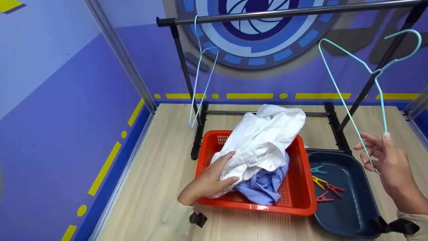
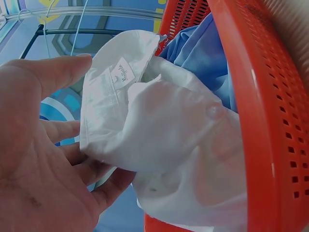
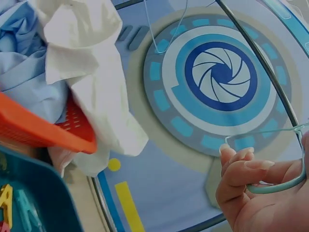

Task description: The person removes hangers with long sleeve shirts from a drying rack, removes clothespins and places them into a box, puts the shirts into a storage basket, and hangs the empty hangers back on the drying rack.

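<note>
A white shirt (image 1: pixel 264 134) with a collar label lies heaped over blue cloth (image 1: pixel 264 185) in a red basket (image 1: pixel 257 208). My left hand (image 1: pixel 212 175) is at the shirt's near left side, its thumb and fingers spread. In the left wrist view the fingertips touch the collar edge, and the thumb stands apart from the cloth. On the right, my right hand (image 1: pixel 393 162) holds a light green clothes hanger (image 1: pixel 347 115) by its lower end, hook upward. Part of that hanger also shows at the fingers in the right wrist view.
A second hanger (image 1: pixel 200 73) hangs on the left of the metal rail (image 1: pixel 284 14). The rack's dark feet (image 1: pixel 198 140) stand behind the basket. A dark blue tub (image 1: pixel 354 201) beside it holds several clothespins (image 1: pixel 333 190). A purple wall (image 1: pixel 110 83) runs along the left.
</note>
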`<act>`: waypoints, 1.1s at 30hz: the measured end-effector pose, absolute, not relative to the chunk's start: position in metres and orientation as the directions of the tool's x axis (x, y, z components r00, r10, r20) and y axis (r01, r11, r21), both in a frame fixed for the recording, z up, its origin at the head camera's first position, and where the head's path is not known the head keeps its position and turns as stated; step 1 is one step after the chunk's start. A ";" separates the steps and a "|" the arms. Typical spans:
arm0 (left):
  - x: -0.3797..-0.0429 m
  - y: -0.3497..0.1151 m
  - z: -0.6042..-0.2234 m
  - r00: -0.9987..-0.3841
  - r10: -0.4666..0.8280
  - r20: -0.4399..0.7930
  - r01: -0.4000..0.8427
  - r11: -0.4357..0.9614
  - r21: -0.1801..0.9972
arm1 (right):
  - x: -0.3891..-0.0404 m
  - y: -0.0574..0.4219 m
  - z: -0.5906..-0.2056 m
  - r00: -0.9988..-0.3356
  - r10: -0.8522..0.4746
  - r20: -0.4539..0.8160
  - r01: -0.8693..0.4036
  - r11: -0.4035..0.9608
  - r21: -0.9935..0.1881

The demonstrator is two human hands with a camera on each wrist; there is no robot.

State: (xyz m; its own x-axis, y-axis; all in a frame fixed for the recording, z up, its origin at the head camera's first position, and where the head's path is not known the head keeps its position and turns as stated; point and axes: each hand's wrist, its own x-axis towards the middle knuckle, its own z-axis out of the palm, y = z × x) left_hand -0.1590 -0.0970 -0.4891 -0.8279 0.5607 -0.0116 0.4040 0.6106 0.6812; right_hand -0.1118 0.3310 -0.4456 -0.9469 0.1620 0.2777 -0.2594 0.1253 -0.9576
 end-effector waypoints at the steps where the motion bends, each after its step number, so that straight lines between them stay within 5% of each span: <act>1: -0.159 -0.097 -0.489 -0.828 0.560 -0.013 0.403 0.612 0.681 | -0.114 0.331 -0.443 -0.946 0.163 0.280 -0.263 0.116 -0.958; 15: -0.160 -0.101 -0.493 -0.839 0.544 0.009 0.410 0.621 0.668 | -0.152 0.333 -0.404 -0.964 0.147 0.221 -0.218 0.039 -0.975; 25: -0.160 -0.103 -0.497 -0.846 0.532 0.034 0.425 0.636 0.644 | -0.174 0.333 -0.371 -0.957 0.246 0.154 -0.034 0.432 -0.901; 33: -0.159 -0.102 -0.497 -0.858 0.514 -0.013 0.386 0.661 0.644 | -0.173 0.329 -0.363 -0.973 0.217 0.077 0.027 0.441 -0.897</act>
